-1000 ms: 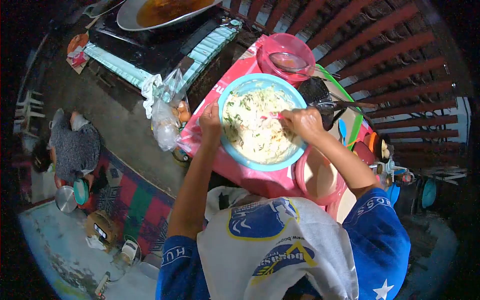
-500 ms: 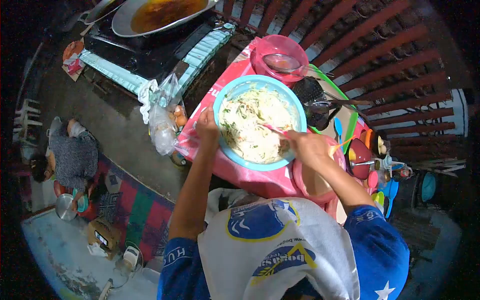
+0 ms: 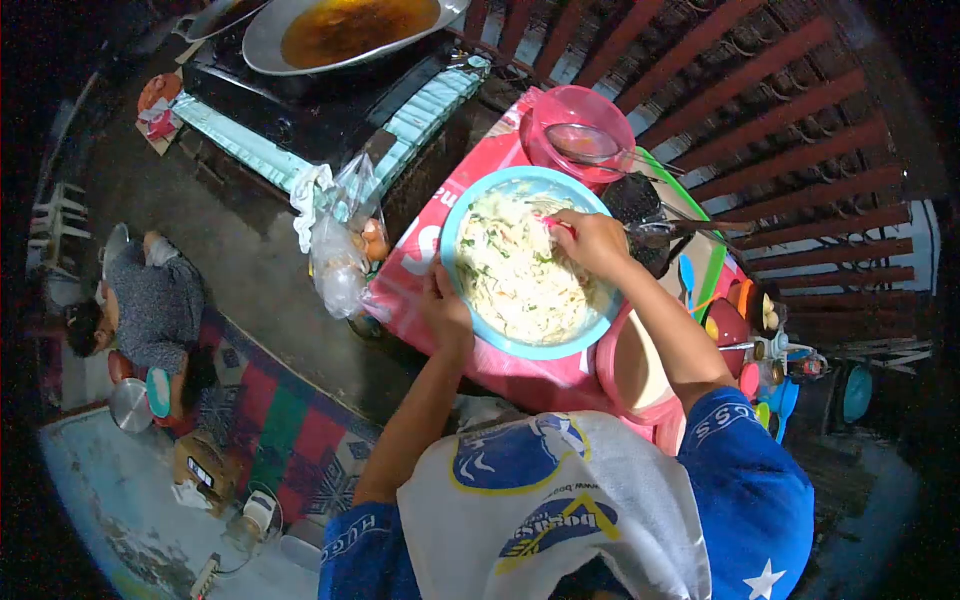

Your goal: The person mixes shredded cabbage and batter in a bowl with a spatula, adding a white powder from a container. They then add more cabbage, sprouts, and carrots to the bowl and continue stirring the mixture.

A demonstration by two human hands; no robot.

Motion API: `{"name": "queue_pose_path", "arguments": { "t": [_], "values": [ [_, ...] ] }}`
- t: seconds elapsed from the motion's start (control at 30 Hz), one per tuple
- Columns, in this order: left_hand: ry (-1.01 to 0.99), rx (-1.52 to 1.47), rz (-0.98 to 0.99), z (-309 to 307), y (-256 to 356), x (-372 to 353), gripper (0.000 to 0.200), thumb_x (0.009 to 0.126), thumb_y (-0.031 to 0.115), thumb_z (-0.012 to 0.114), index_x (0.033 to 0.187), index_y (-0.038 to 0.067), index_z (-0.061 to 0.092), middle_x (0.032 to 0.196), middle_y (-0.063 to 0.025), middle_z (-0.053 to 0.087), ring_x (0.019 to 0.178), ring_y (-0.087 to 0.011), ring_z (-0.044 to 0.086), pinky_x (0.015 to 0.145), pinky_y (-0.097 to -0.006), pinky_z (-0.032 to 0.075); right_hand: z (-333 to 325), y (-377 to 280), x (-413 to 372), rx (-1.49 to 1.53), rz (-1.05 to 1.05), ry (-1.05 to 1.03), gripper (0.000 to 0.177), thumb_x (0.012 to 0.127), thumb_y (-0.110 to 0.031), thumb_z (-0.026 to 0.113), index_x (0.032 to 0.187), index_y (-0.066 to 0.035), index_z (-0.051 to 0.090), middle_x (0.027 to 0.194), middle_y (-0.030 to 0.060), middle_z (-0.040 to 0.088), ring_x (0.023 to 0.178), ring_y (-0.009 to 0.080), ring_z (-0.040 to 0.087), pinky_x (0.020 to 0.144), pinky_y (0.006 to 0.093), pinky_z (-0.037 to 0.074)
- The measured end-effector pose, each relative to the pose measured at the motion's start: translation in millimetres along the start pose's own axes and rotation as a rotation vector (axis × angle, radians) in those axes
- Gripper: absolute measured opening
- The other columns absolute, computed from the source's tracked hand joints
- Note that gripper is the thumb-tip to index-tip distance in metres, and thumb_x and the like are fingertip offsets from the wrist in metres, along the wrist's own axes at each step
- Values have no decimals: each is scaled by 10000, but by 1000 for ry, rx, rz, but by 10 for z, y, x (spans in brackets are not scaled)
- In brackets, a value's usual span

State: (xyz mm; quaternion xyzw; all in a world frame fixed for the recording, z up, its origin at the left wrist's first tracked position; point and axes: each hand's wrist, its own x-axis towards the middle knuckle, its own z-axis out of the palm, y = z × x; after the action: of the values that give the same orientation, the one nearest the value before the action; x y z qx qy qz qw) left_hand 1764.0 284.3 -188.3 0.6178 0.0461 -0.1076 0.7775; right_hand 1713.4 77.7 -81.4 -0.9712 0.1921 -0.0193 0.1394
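Note:
A light blue bowl (image 3: 543,351) holds a pale, wet mixture (image 3: 522,285) of shredded vegetable with green bits. My left hand (image 3: 447,312) is closed on the bowl's left rim. Over the upper right of the bowl, my right hand (image 3: 595,245) grips a pink-handled spoon (image 3: 553,222), whose lower end is buried in the mixture. Just behind the bowl stands a pink basin (image 3: 630,115) with a metal strainer (image 3: 580,143) across it. A pink tub of pale batter-like liquid (image 3: 645,365) sits under my right forearm.
Oil fills a wide wok (image 3: 360,30) on the stove at upper left. A plastic bag with eggs (image 3: 374,240) hangs beside the pink-covered table (image 3: 420,245). Blue spoons, jars and a green tray (image 3: 712,265) crowd the right side. Another person (image 3: 155,300) sits at far left.
My right hand has moved up and left with the spoon, toward the far side of the bowl. My left hand sits lower on the rim. The whole view has shifted slightly.

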Motion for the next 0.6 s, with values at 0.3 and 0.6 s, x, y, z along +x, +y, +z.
{"name": "queue_pose_path", "arguments": {
  "t": [0.3, 0.6],
  "values": [
    [58, -42, -82, 26, 93, -140, 352, 956, 231, 386, 1148, -38, 508, 1081, -132, 573, 973, -201, 535, 864, -305, 406, -399, -285, -1154, -361, -331, 33, 303, 699, -128, 577, 1000, -123, 606, 589, 85, 568, 496, 216, 585, 446, 341, 465],
    [39, 245, 119, -90, -60, 8, 392, 961, 247, 350, 1155, -57, 504, 1131, -174, 556, 1029, -247, 530, 892, -323, 396, -572, 200, -447, -208, 121, -2, 221, 778, -272, 580, 934, -139, 663, 712, 138, 633, 676, 311, 619, 609, 420, 481]
  ]
}}
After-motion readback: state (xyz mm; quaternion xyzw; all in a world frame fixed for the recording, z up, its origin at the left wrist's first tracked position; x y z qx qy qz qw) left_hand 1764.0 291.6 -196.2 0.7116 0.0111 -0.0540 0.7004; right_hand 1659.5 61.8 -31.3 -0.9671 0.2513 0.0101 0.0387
